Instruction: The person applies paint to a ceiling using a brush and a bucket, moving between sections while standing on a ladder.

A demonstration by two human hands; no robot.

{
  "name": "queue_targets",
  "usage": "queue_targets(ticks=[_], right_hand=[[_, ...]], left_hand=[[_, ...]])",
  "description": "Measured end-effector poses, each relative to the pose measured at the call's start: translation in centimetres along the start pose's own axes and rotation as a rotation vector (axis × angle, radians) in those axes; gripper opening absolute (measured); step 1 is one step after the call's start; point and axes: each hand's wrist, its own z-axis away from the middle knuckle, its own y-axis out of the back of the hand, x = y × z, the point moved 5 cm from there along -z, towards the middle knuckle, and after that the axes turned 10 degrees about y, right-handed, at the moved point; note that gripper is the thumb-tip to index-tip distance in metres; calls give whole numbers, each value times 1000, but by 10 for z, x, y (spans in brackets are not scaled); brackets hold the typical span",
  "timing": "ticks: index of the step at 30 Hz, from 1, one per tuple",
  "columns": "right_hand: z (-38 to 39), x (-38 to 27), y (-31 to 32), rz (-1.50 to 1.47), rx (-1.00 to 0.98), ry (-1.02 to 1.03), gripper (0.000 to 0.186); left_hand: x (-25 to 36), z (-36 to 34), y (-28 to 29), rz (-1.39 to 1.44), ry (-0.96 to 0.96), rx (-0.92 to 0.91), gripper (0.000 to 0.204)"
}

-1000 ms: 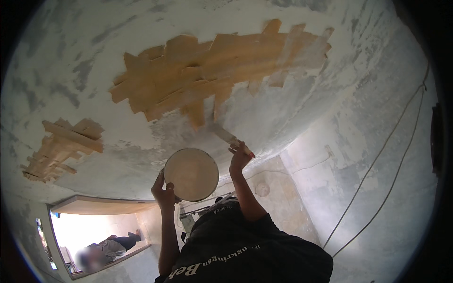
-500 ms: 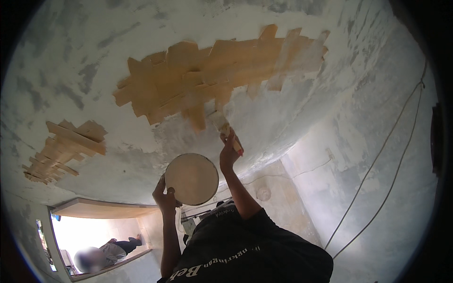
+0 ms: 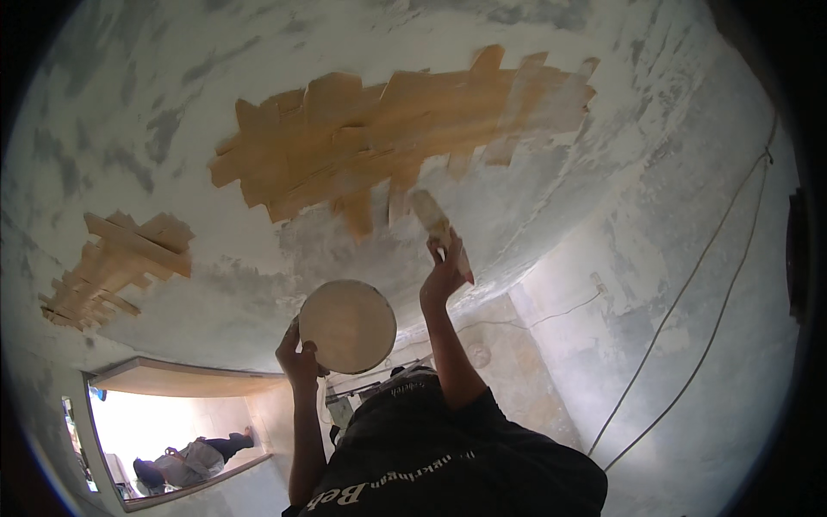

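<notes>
Scraper [image 3: 427, 211] is gripped in R hand [image 3: 443, 274], blade just beside lower edge of tan patch [image 3: 370, 127] on ceiling [image 3: 508, 202]; contact can't be confirmed. L hand [image 3: 299, 355] grips pale disc [image 3: 349, 327] by rim, below patch. Risk: steep blade angle may lift patch edges; slack L grip may tip disc. Clearance: room to move lies R of blade; cord [image 3: 661, 332] hangs well apart.

Round disc [image 3: 348, 327] blocks the left hand [image 3: 299, 358] going rightward, but there's decent open air between disc and right hand [image 3: 441, 277].
</notes>
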Motion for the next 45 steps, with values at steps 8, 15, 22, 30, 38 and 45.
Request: queue_targets(ticks=[8, 15, 22, 30, 38, 45], right_hand=[[10, 72, 21, 29, -155, 2, 37], [26, 128, 99, 157, 164, -186, 32], [21, 14, 1, 84, -42, -7, 28], [26, 35, -20, 271, -254, 301, 23], [38, 138, 97, 339, -10, -122, 30], [40, 77, 8, -22, -26, -246, 29]], left_hand=[[-1, 1, 7, -12, -9, 3, 65], [8, 2, 2, -45, 1, -5, 58], [-2, 3, 3, -64, 1, 2, 58], [6, 9, 3, -60, 12, -5, 61], [-10, 6, 5, -34, 75, 22, 61], [-24, 3, 7, -66, -20, -2, 65]])
